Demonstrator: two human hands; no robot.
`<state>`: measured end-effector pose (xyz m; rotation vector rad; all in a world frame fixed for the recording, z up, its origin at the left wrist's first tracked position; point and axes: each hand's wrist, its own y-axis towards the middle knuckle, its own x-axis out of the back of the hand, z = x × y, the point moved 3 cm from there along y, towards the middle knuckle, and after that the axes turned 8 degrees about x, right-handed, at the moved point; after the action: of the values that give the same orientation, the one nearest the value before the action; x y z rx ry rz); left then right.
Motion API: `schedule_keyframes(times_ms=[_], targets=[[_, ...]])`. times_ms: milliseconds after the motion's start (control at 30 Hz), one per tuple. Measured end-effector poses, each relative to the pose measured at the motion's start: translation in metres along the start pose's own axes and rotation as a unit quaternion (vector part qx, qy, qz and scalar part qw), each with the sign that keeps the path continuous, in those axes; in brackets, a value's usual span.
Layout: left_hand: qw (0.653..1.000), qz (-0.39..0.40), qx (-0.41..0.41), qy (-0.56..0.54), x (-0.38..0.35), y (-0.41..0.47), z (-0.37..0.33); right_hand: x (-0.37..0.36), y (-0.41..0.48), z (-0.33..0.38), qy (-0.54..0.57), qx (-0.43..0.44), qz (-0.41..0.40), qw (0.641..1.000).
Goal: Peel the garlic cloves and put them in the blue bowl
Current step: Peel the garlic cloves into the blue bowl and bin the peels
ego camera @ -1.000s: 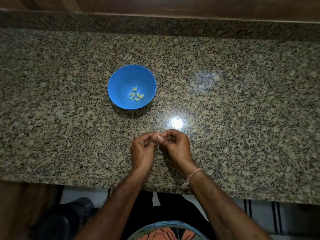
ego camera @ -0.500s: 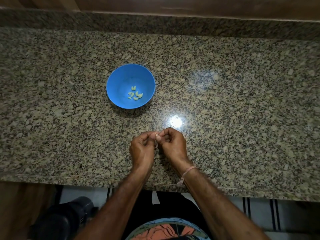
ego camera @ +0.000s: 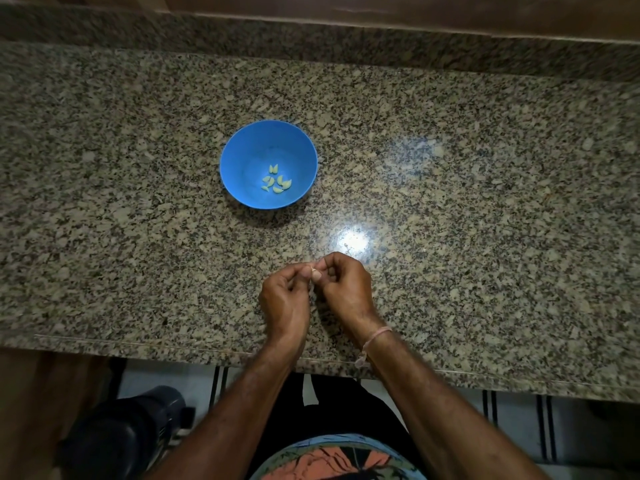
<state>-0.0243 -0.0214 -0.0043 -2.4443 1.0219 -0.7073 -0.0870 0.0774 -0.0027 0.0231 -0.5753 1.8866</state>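
Bare forearms; pink thread band [ego camera: 377, 336] round the right wrist

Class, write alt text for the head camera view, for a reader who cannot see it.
A person's left hand and right hand pinch a small garlic clove between them above a speckled granite counter. Farther back and slightly left, a blue bowl holds several peeled cloves.
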Motion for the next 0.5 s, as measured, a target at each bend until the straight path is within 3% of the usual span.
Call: schedule_keyframes(times_ms=[500], targets=[[1.000, -0.010, 0.026, -0.010, 0.005, -0.004, 0.001, -0.007, -0.010, 0.001, 0.020, -0.017, -0.002, 1.000]])
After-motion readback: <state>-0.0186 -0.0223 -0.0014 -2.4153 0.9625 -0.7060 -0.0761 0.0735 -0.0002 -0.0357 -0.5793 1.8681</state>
